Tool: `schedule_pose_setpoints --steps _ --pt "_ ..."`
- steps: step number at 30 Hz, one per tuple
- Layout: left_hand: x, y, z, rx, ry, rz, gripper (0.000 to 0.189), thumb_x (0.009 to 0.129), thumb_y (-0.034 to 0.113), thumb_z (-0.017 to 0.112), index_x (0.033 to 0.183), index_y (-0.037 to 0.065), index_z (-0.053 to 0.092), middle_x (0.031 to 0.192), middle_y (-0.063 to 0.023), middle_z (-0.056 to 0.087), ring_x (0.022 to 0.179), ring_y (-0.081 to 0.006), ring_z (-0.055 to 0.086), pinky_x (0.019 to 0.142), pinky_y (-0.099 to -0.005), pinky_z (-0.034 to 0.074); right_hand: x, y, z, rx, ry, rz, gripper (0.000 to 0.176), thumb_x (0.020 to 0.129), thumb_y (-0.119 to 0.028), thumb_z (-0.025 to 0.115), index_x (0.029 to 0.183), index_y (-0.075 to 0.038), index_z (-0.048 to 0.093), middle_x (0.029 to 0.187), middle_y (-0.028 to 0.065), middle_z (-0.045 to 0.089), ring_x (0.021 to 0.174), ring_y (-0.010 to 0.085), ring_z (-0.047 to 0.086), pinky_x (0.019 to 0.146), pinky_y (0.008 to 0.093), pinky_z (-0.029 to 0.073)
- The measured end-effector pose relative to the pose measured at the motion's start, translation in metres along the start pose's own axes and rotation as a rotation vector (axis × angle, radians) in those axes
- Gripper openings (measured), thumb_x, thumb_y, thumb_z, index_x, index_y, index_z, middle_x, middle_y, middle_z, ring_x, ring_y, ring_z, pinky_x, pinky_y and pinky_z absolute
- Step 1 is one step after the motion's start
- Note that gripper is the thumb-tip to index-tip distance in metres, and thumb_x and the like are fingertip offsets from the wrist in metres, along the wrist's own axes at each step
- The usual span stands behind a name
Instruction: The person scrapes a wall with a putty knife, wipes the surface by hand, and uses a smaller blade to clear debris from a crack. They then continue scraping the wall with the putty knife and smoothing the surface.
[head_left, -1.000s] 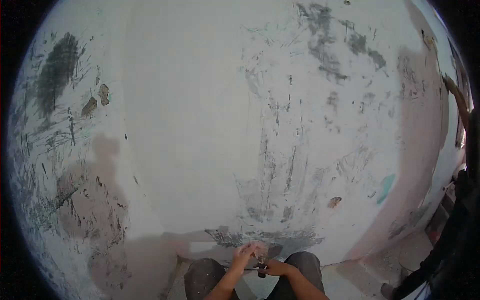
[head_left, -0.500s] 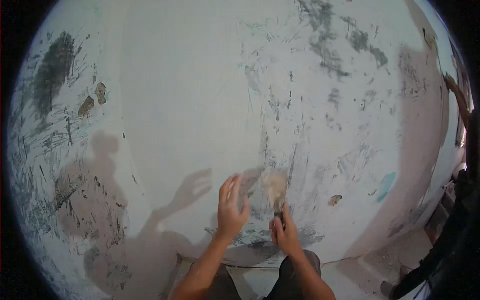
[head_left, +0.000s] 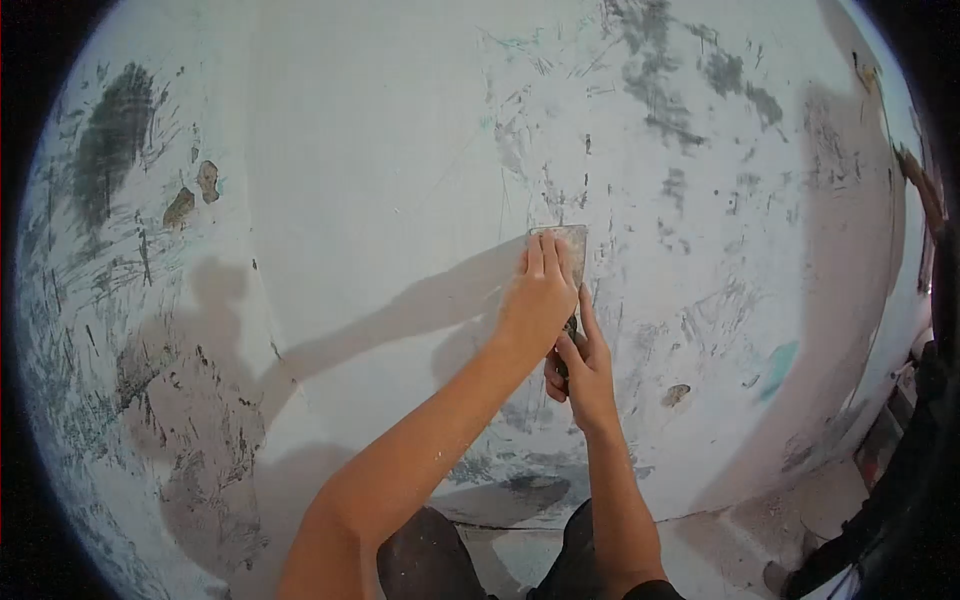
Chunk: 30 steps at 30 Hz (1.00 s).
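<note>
A wide-bladed putty knife (head_left: pixel 575 243) is against the patchy white wall (head_left: pixel 380 150), blade upward. Its dark handle lies in my right hand (head_left: pixel 591 385), with the fingers wrapped round it and one finger stretched up along the side. The outstretched fingers of my left hand (head_left: pixel 540 300) lie flat over the blade, covering much of it. Scraped marks and dark scratches run up the wall above the blade and beside it.
Chipped holes (head_left: pixel 179 209) and a dark grey patch (head_left: pixel 117 140) mark the wall at left. A smaller chip (head_left: pixel 676 395) is at lower right. Dusty floor (head_left: pixel 740 540) meets the wall below. Another person's dark-clothed leg (head_left: pixel 890 490) is at the right edge.
Both hands have moved up the wall with the putty knife. My left hand, apart from the tool before, now lies on its blade.
</note>
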<state>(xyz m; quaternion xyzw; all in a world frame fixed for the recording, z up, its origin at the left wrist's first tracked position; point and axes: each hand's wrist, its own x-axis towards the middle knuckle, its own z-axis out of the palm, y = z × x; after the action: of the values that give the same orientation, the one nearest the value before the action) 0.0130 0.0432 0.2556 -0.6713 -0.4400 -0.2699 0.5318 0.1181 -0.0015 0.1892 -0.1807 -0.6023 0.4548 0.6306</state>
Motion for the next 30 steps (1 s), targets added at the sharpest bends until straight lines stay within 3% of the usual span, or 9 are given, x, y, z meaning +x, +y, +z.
schedule_pose_setpoints --steps 2,7,14,16,24,30 --pt "0.001 0.002 0.000 -0.030 -0.026 -0.033 0.059 0.078 0.006 0.064 0.130 -0.015 0.047 0.136 -0.0294 0.050 0.126 -0.0373 0.051 0.093 -0.0366 0.054 -0.009 0.001 0.004 0.271 -0.005 0.049 0.065 0.102 -0.013 0.044 0.157 -0.013 0.009 0.070 -0.0002 0.047 0.046 0.0062 0.038 0.036 0.0238 0.033" --pt "0.010 0.003 0.005 0.025 -0.014 -0.062 0.061 0.078 0.005 0.064 0.131 -0.016 0.045 0.136 -0.0318 0.049 0.127 -0.0393 0.051 0.091 -0.0356 0.056 -0.013 -0.001 0.006 0.160 0.042 -0.007 0.055 0.105 -0.021 0.042 0.155 -0.014 0.023 0.064 -0.0054 0.035 0.048 0.0028 0.028 0.040 0.0193 0.021" --pt "0.004 0.004 0.007 0.051 0.005 -0.033 0.058 0.079 0.004 0.063 0.130 -0.018 0.044 0.132 -0.0339 0.050 0.127 -0.0416 0.050 0.085 -0.0351 0.059 -0.019 0.002 0.013 0.026 0.115 -0.074 0.051 0.105 -0.020 0.041 0.154 -0.011 0.027 0.061 -0.0072 0.031 0.047 0.0024 0.026 0.039 0.0200 0.022" --pt "0.013 0.002 0.010 -0.101 0.078 -0.093 0.056 0.080 0.003 0.062 0.128 -0.018 0.045 0.131 -0.0344 0.050 0.126 -0.0431 0.050 0.086 -0.0355 0.058 -0.013 0.004 0.013 -0.002 0.132 -0.085 0.051 0.106 -0.019 0.040 0.154 -0.011 0.027 0.060 -0.0074 0.030 0.047 0.0026 0.026 0.039 0.0201 0.021" --pt "0.011 -0.010 -0.005 -0.087 0.022 -0.044 0.054 0.078 0.004 0.064 0.127 -0.013 0.049 0.132 -0.0269 0.054 0.126 -0.0353 0.053 0.087 -0.0372 0.057 -0.008 0.012 0.016 -0.034 0.150 -0.115 0.051 0.105 -0.018 0.041 0.153 -0.009 0.028 0.061 -0.0071 0.033 0.048 0.0022 0.027 0.039 0.0204 0.023" --pt "0.005 -0.007 0.010 -0.002 0.136 -0.029 0.052 0.078 0.004 0.064 0.126 -0.012 0.051 0.130 -0.0258 0.055 0.124 -0.0348 0.054 0.085 -0.0350 0.058 -0.015 0.010 0.028 0.038 0.161 -0.079 0.050 0.105 -0.017 0.040 0.153 -0.011 0.030 0.061 -0.0074 0.033 0.046 0.0022 0.025 0.038 0.0207 0.022"
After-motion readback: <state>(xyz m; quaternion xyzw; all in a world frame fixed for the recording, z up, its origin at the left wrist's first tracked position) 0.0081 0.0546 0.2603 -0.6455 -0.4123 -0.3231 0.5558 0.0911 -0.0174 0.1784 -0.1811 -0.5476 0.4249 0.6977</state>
